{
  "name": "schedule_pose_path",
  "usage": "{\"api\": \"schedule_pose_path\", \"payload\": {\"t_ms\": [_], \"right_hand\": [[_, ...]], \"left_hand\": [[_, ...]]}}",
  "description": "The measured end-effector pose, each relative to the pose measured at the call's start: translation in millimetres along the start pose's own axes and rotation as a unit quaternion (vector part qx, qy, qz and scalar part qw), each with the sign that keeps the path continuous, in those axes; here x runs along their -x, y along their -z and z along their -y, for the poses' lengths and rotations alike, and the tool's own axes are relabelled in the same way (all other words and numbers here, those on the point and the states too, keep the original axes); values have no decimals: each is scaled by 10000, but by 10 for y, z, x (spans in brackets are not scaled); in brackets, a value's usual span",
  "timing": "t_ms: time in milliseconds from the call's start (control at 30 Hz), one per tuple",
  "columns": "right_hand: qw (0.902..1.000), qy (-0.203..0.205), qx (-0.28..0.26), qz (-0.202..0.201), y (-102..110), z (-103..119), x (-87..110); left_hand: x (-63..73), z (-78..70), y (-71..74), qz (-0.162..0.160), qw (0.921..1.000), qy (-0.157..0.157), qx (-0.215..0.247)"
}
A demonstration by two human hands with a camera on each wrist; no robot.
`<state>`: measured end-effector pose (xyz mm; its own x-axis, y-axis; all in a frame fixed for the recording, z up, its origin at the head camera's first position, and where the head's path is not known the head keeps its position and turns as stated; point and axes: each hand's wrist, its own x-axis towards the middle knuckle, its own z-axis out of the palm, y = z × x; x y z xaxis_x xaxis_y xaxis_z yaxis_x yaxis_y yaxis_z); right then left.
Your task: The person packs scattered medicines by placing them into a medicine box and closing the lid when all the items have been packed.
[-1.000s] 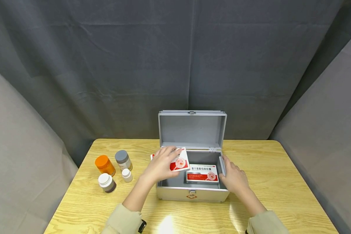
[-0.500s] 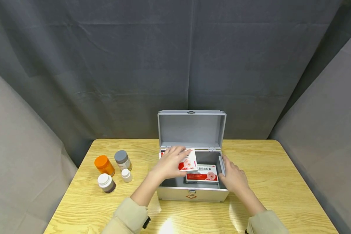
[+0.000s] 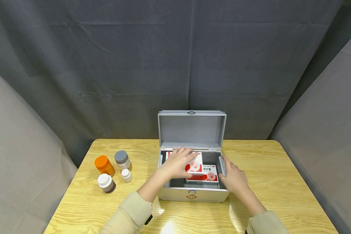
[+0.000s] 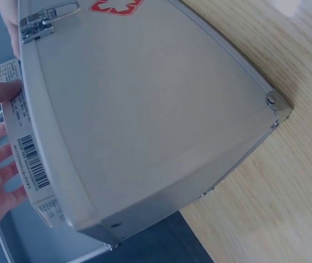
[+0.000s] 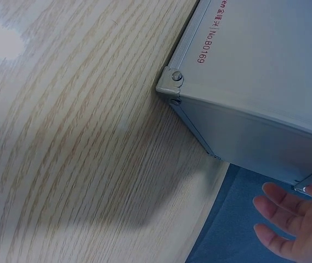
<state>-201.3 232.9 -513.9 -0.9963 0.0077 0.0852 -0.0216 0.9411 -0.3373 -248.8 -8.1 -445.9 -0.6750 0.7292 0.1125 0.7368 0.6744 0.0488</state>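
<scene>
My left hand [image 3: 178, 165] holds a white-and-red medicine box [image 3: 196, 159] over the open silver first-aid case [image 3: 175, 194]. In the left wrist view, the thumb lies on the barcoded edge of that medicine box [image 4: 30, 164], with the fingers on its far side. Partly covered by it, a second medicine box [image 3: 211, 178] lies inside the case. My right hand [image 3: 236, 178] rests at the case's right rim; the right wrist view has its loosely bent fingers [image 5: 279, 211] just past the upper edge of the case wall [image 5: 254, 137].
Left of the case stand an orange bottle [image 3: 104, 165], a grey-capped bottle [image 3: 123, 159], a small white bottle [image 3: 126, 175] and a dark jar with a white lid [image 3: 106, 182]. The raised lid [image 3: 192, 130] leans back toward the grey curtain [image 3: 120, 81].
My left hand has carried the medicine box rightward and slightly down, over more of the second box. My right hand has stayed at the rim.
</scene>
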Motion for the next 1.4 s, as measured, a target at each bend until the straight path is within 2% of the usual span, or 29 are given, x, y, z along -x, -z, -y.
{"api": "schedule_pose_path", "payload": {"t_ms": [333,900,1400], "right_hand": [[10000,-50,-13,0,-16,-4,-1],[10000,-56,-27,10,-22,-7,-8],[10000,-23,-37,13,-2,4,-8]], "left_hand": [[-147,-50,-103,297,9992,-219,-160],[-307,-55,-236,894,9957,-194,-147],[-482,-71,-391,1152,9909,-311,-621]]}}
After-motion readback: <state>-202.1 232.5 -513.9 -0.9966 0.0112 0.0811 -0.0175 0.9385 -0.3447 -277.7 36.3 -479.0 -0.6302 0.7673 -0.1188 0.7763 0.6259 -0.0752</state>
